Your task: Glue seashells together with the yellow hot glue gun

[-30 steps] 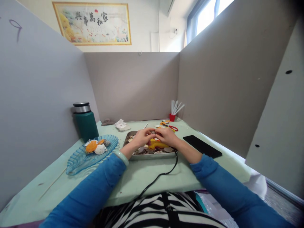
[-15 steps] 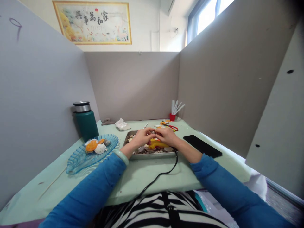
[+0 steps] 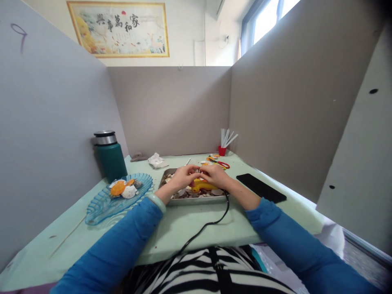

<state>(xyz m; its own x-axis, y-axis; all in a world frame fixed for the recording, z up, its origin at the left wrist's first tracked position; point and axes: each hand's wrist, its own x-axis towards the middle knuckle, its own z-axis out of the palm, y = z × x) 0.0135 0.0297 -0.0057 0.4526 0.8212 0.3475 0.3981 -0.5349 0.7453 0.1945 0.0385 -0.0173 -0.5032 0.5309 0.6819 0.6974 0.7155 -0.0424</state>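
Over a metal tray (image 3: 196, 200) of shells (image 3: 180, 192), my left hand (image 3: 183, 178) and my right hand (image 3: 216, 177) meet, fingers curled in and fingertips nearly touching. Both pinch at a small greyish piece (image 3: 197, 171) between them; fingers cover most of it and its kind cannot be made out. Below my right hand a yellow glue gun (image 3: 203, 186) lies on the shells, its black cord (image 3: 211, 223) running to the table's front edge. A pale bangle (image 3: 157, 201) circles my left wrist.
At left, a blue scalloped plate (image 3: 94, 216) holds orange and white shells, before a green bottle (image 3: 110, 160). Red-handled scissors (image 3: 223, 164), a red cup (image 3: 222, 151) of white sticks and crumpled tissue (image 3: 157, 160) stand behind. A black flat slab (image 3: 261, 188) lies right. Partitions enclose three sides.
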